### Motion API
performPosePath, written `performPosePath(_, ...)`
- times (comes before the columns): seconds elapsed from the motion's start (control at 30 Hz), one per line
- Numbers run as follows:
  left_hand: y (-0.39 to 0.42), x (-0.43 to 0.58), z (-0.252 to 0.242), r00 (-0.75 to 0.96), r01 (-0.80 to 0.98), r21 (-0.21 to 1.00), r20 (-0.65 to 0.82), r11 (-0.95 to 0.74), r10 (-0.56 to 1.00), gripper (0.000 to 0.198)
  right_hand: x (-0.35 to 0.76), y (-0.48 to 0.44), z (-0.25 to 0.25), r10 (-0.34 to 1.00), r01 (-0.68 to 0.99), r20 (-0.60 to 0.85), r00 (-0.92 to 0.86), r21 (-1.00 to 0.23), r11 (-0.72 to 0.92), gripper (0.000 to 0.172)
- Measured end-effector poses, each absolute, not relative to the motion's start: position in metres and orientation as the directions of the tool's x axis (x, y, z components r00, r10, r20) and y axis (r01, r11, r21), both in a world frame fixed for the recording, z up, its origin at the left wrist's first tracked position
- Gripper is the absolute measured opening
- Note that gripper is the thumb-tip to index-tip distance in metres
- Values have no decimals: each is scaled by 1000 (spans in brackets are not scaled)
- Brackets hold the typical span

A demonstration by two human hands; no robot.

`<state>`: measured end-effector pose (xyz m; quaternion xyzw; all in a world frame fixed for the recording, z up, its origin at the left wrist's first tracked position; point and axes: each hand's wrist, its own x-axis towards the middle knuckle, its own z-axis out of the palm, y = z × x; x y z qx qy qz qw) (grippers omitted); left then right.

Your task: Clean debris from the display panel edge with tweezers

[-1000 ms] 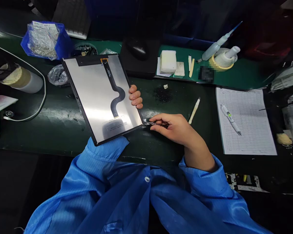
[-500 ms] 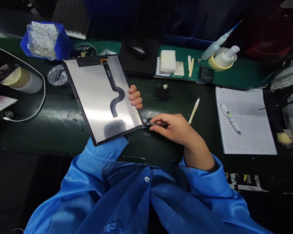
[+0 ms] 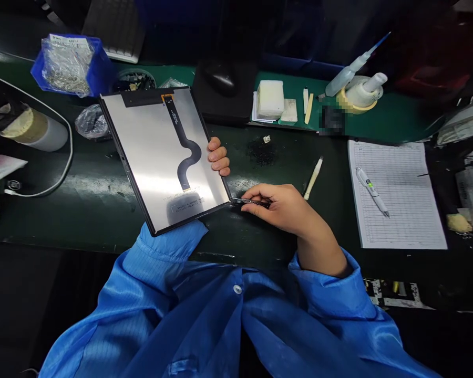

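- Evidently, the display panel is held clear of the tabletop and tilted. Its silvery back and black flex cable are turned up toward the head camera, so the back face and the lower edge are open to view.
- The left hand is passed beneath the panel, and only its fingertips are seen, curled over the right long edge. Its grip is clamped on the panel, seemingly so that support comes from below and the back face is not covered.
- The panel's lower left corner is laid over the blue left sleeve, by which it appears to be braced.
- The right hand is set low on the tabletop, just right of the panel's lower right corner. Its grip is pinched together on a thin metal tool, whose tip is placed against that corner.
- That low, rested wrist is judged to give a steady aim at so small a spot.
- A pale spudger is seen just beyond the right hand, and a log sheet with a pen well apart to the right, within reach yet off the working spot.
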<state>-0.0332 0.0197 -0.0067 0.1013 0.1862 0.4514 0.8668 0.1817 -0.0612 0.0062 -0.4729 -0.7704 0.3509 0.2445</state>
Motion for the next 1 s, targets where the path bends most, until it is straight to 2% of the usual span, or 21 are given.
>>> performPosePath(0.1, 22, -35, -10, 556, -739, 329, -193, 587, 808, 38, 181, -60, 7, 877, 545, 99, -469, -749, 377, 11)
performPosePath(0.2, 26, -38, -14, 608, -713, 318, -164, 625, 777, 37, 182, -59, 10, 848, 531, 132, -513, -727, 435, 14)
performPosePath(0.3, 27, -40, -15, 614, -707, 317, -168, 633, 771, 36, 182, -59, 10, 844, 529, 128, -520, -727, 437, 19)
performPosePath(0.47, 24, -40, -15, 631, -716, 295, -115, 633, 767, 34, 181, -61, 6, 887, 548, 81, -455, -760, 351, 14)
performPosePath(0.73, 27, -39, -16, 607, -714, 326, -152, 619, 780, 39, 182, -59, 9, 833, 525, 146, -533, -715, 462, 15)
performPosePath(0.9, 26, -37, -15, 585, -726, 323, -174, 607, 792, 39, 181, -61, 8, 865, 548, 93, -493, -739, 392, 13)
performPosePath(1.0, 24, -37, -15, 599, -736, 295, -135, 609, 790, 39, 181, -62, 6, 897, 552, 55, -438, -772, 317, 17)
